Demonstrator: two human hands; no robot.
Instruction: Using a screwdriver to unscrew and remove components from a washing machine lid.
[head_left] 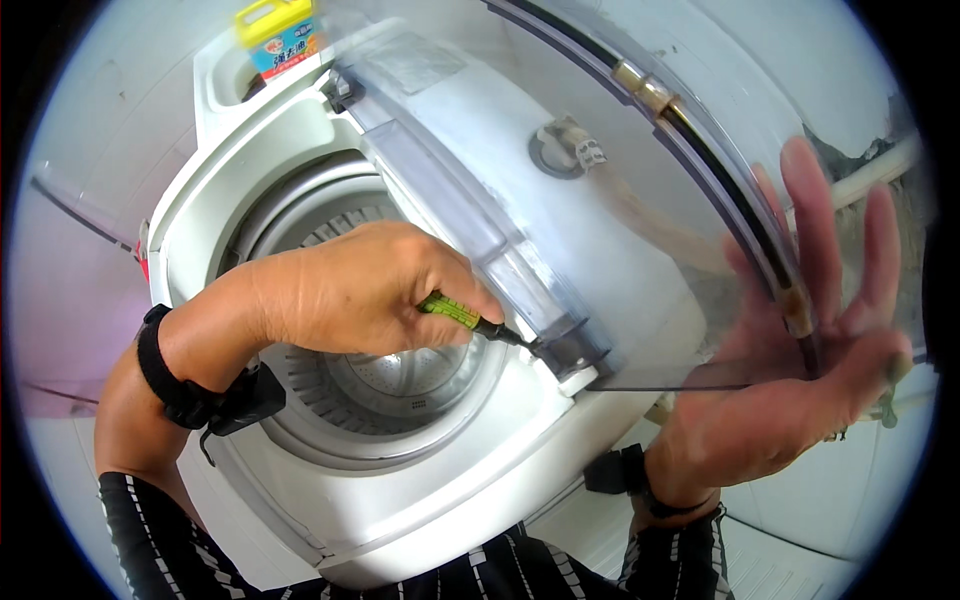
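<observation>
My left hand (370, 285) reaches across the open drum of a white top-loading washing machine (480, 500). It is closed around a small screwdriver (455, 311) with a green and black handle. The dark tip points down at the grey hinge block (572, 350) at the near corner of the clear lid (640, 330), and seems to touch it. The lid stands raised. My right hand (790, 400) is at the lid's right edge, fingers spread upward and seen partly through the plastic. Its palm appears to rest against the lid, fingers not curled around it.
A ribbed metal drum (385, 375) lies below my left hand. At the back left, a yellow-capped detergent container (280, 38) stands on the machine's rear corner. A second hinge (343, 90) sits at the lid's far end. Behind the lid are a hose fitting (563, 148) and a pale pipe (880, 172).
</observation>
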